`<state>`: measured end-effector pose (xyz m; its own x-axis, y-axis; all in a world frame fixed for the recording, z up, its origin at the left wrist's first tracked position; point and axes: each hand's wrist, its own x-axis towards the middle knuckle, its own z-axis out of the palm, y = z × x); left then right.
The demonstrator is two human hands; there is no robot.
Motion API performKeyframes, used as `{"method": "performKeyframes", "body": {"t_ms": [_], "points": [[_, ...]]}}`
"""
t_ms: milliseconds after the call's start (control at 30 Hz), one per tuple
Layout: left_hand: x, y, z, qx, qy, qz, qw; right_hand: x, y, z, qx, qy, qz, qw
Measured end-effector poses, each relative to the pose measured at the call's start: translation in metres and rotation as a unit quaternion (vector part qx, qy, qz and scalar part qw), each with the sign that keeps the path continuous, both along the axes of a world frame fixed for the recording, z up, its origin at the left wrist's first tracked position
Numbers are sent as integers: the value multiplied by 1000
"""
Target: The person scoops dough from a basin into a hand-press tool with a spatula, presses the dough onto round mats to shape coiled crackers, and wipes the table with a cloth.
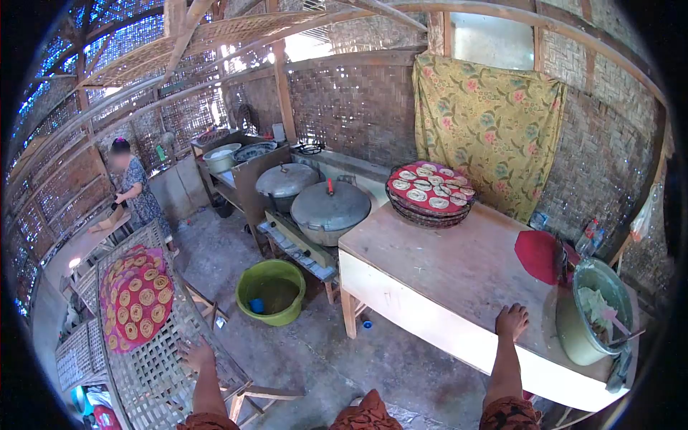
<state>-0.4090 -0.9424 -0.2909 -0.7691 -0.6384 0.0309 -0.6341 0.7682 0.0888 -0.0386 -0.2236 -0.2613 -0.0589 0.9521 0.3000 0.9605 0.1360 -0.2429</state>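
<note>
Woven bamboo rack (147, 383), grey-tan, under the left hand (196, 356): fingers spread apart, contact with the slats unclear. Right hand (512, 322): fingers slightly apart, over the front edge of a pale wooden table (444, 269); contact cannot be told. Near it on the tabletop, one red sheet (537, 256) and one bucket (582, 340) of pale stuff. In the gap between rack and table, one green tub (278, 317) on the floor, one blue cup (256, 306) inside. Rack carries over a dozen yellowish coils (147, 295), flat, spiralled, on pink-red sheeting. Table's far end: one stack of round trays (430, 218), whitish coils on top. Beyond: two lidded pots (326, 209); far left, one person (136, 188), standing.
</note>
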Motion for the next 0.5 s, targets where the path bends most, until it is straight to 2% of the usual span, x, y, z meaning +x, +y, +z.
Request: {"method": "performKeyframes", "body": {"t_ms": [133, 367, 500], "points": [[5, 8, 14, 11, -5, -6, 1000, 0, 7, -8, 21, 5, -6, 1000], [-1, 1, -1, 0, 22, -4, 1000, 2, 0, -2, 16, 21, 6, 1000], [-4, -1, -5, -11, -2, -1, 1000, 0, 1, -2, 23, 8, -10, 1000]]}}
